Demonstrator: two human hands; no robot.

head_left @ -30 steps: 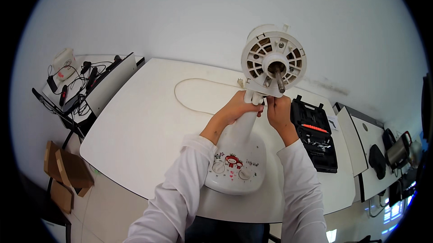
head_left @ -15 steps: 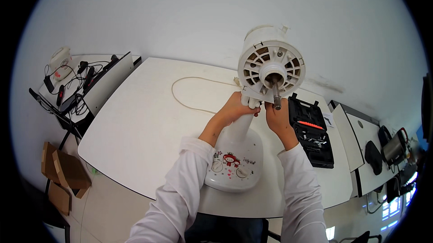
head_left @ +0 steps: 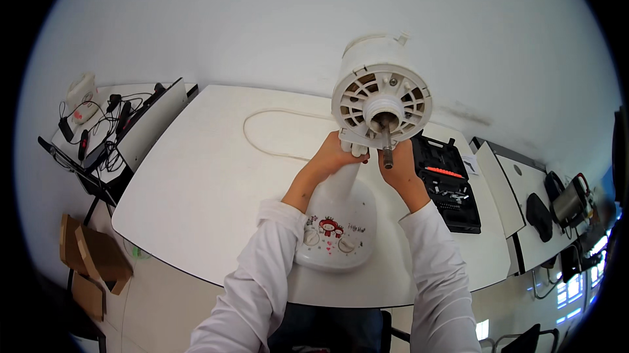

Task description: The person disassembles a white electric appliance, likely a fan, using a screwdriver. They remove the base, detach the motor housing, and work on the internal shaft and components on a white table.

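Observation:
A white electric fan without grille or blades stands on the table. Its round motor housing (head_left: 382, 99) is turned toward me, with a bare metal shaft (head_left: 387, 150) sticking out. My left hand (head_left: 329, 158) is closed round the neck just under the housing. My right hand (head_left: 397, 164) is at the other side of the neck, with its fingers curled in under the housing. The shaft and housing partly hide those fingers, and what they hold cannot be made out. The fan's base (head_left: 337, 235) has two knobs and a red cartoon print.
An open black tool case (head_left: 452, 186) with bits and an orange-red handle lies right of the fan. A pale cord (head_left: 246, 131) loops over the white table (head_left: 177, 189). Cables and devices cover a side table at left; brown boards (head_left: 98, 255) stand on the floor.
The whole scene, fan and hands included, has shifted slightly left in view. Both hands keep their places at the fan's neck; little else differs.

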